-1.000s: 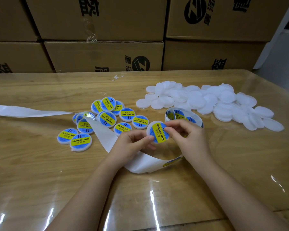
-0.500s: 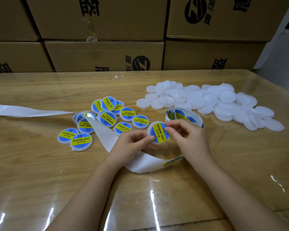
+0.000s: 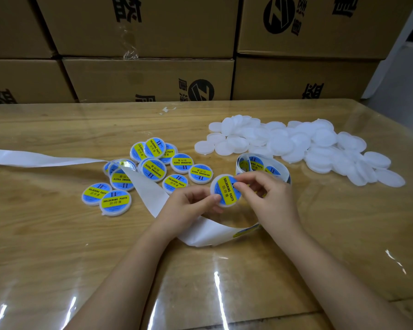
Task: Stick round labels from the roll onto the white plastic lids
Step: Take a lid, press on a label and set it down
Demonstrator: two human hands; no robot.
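Between both hands, above the table's middle, is a white lid [image 3: 225, 190] with a blue and yellow round label on it. My left hand [image 3: 191, 206] pinches its lower left edge. My right hand [image 3: 265, 194] has its thumb and fingers curled on the lid's right rim and label. Just behind the right hand stands the label roll [image 3: 255, 164], and its white backing strip [image 3: 148, 189] runs under my hands and off to the left. A heap of bare white lids [image 3: 296, 146] lies at the back right. Several labelled lids [image 3: 153, 169] lie to the left.
The wooden table [image 3: 57, 246] has a glossy clear cover. Stacked cardboard boxes [image 3: 148, 79] wall off its far edge. A small scrap of tape [image 3: 167, 110] lies near the back. The table's right edge runs close to the lid heap.
Hardly anything has moved. The lid stays between both hands, and the right fingers have shifted slightly on the label.
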